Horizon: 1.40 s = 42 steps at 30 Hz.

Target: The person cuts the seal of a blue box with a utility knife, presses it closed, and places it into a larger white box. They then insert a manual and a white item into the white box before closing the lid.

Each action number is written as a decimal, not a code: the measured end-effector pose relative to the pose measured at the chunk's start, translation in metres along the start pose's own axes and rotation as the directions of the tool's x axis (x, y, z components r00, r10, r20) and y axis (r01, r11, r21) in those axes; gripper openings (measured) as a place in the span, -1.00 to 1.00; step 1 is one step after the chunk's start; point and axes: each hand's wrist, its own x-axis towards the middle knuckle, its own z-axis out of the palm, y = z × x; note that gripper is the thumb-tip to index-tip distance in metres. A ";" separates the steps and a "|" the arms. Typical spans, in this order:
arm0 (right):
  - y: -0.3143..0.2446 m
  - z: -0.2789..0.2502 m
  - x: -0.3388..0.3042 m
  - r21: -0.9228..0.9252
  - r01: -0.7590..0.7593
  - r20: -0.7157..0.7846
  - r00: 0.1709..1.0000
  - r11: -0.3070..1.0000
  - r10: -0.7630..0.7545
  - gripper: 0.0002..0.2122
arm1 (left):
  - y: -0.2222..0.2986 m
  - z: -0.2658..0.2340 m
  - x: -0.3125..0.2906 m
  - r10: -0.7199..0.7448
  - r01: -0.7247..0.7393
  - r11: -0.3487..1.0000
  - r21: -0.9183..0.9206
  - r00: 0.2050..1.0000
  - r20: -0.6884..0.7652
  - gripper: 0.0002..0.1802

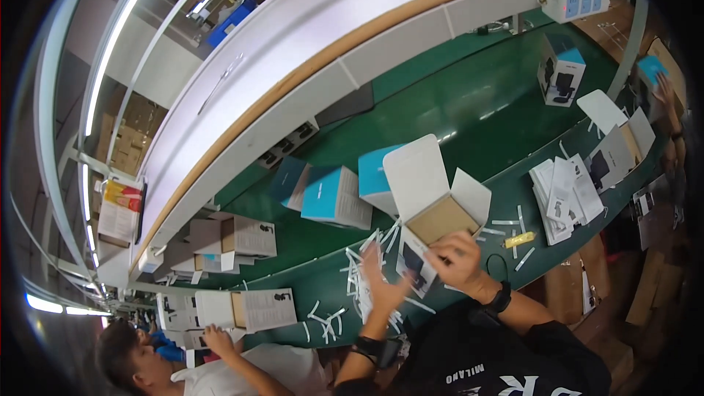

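An open carton (443, 221) with raised white flaps and a brown inside stands in front of me at the bench's near edge, a dark product picture on its side. My left hand (383, 287) is beside its left side, somewhat blurred, fingers spread and holding nothing I can see. My right hand (460, 262) is at the carton's near right edge with its fingers curled in; whatever they hold, if anything, is hidden. A heap of white paper strips (359, 282) lies left of the carton, partly behind my left hand.
Closed blue-and-white boxes (334, 196) stand beyond the carton; another box (561, 73) is farther right. Right of me lie stacked leaflets (561, 198), a yellow roll (519, 240) and another open carton (623, 150). A co-worker (242, 367) handles a carton at left. A raised shelf (293, 37) spans above.
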 end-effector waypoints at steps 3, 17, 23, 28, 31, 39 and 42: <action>-0.028 0.014 -0.007 0.152 -0.041 0.237 0.972 0.988 0.004 -0.87 | 0.014 0.021 -0.057 0.042 -0.028 0.998 -0.063 0.970 0.239 -0.05; 0.113 -0.103 -0.069 -0.522 -0.360 -0.009 0.909 0.773 0.417 -0.61 | 0.002 -0.016 -0.129 -0.782 0.747 0.367 -0.554 0.571 0.252 -0.43; 0.215 -0.204 -0.146 -0.839 -0.240 0.009 0.891 0.488 0.454 -0.53 | -0.055 -0.001 -0.141 -0.567 0.585 0.749 -0.313 0.809 0.155 -0.46; 0.196 -0.223 -0.108 -0.723 -0.456 -0.054 0.787 0.519 0.615 -0.74 | -0.027 0.000 -0.130 -0.617 0.607 0.696 -0.384 0.779 0.111 -0.49; 0.138 -0.220 -0.055 -0.411 -0.585 -0.284 0.811 0.700 0.511 -0.81 | -0.010 -0.023 -0.122 -0.662 0.654 0.641 -0.403 0.736 0.141 -0.49; -0.075 -0.150 0.042 -0.233 0.030 0.361 0.931 0.972 0.057 -0.82 | 0.039 -0.051 -0.109 -0.783 0.745 0.330 -0.579 0.559 0.274 -0.54; -0.097 -0.124 0.045 -0.166 0.133 0.592 0.806 0.977 -0.010 -0.77 | 0.046 -0.044 -0.125 -0.750 0.694 0.233 -0.681 0.574 0.329 -0.55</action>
